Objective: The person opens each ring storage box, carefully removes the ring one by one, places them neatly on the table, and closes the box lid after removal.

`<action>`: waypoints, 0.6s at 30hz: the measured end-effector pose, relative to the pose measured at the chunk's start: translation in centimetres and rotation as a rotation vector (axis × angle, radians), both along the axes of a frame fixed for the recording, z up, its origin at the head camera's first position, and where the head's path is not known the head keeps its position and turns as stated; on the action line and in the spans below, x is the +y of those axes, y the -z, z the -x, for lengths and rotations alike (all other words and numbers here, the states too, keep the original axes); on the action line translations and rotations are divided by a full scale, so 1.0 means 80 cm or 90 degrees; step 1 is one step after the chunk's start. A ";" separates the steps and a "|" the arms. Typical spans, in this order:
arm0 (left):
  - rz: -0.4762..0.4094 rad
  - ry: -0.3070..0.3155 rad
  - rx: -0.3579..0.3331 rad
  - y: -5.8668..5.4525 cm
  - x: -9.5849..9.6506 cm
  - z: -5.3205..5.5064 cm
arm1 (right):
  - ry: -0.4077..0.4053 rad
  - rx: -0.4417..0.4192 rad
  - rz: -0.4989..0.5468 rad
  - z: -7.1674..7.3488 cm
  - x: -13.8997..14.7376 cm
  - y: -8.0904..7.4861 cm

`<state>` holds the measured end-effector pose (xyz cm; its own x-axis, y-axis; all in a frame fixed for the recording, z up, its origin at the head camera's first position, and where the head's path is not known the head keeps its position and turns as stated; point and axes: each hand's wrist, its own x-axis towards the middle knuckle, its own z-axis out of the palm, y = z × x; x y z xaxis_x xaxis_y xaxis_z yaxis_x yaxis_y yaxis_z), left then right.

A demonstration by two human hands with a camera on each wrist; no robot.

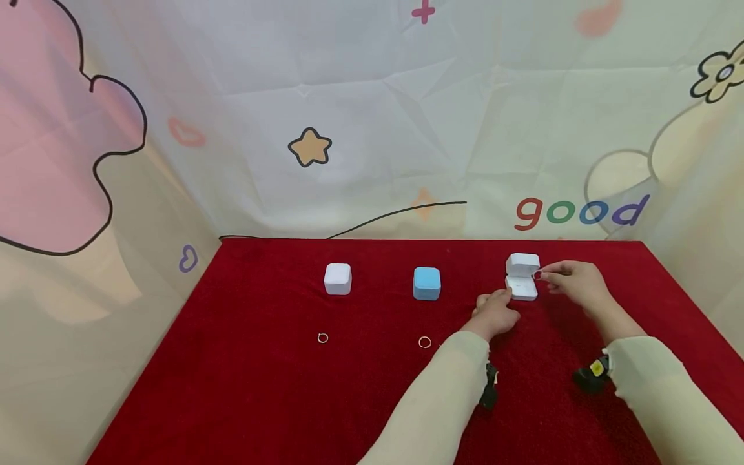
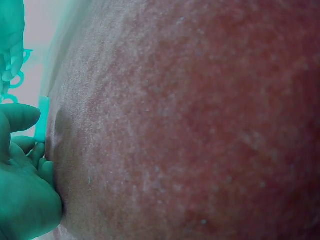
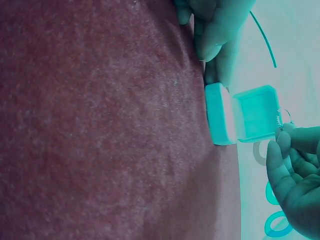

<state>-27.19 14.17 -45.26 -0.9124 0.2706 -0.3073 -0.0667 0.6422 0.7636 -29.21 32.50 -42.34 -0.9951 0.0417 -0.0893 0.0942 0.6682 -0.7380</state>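
A white ring box stands with its lid raised at the right of the red cloth. My left hand holds its near left corner, thumb and fingertips against the base. Just right of the lid, my right hand pinches a ring between thumb and fingertips. In the right wrist view, that ring overlaps the lid's edge, a row of small stones showing on it. Inside the left wrist view, the left hand is at the edge of the box.
Farther left stand a closed blue box and another closed white box. Nearer on the red cloth lie two rings, one before the blue box, another before the white one. A printed curtain hangs behind.
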 end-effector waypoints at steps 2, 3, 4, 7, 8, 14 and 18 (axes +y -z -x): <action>0.004 0.006 -0.002 0.000 0.000 0.000 | 0.001 -0.005 -0.002 -0.002 0.000 -0.002; 0.005 0.006 -0.004 0.000 -0.001 0.000 | 0.001 -0.006 -0.004 -0.002 0.000 -0.003; 0.005 0.007 -0.005 0.000 -0.001 0.000 | 0.002 -0.007 -0.005 -0.003 0.000 -0.004; 0.010 0.004 -0.004 0.000 0.000 0.000 | 0.002 -0.008 -0.006 -0.006 -0.001 -0.006; 0.008 0.002 -0.001 0.001 0.000 -0.001 | 0.003 -0.007 -0.007 -0.006 -0.001 -0.007; 0.007 0.004 -0.015 0.011 0.006 0.008 | 0.001 -0.009 -0.013 -0.012 -0.001 -0.009; 0.003 0.006 -0.023 0.012 0.007 0.012 | -0.003 -0.003 -0.013 -0.016 -0.003 -0.011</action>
<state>-28.13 14.74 -46.22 -0.8979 0.2781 -0.3413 -0.0876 0.6467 0.7577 -27.92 32.29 -41.45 -0.9948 0.0389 -0.0937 0.0949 0.6833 -0.7239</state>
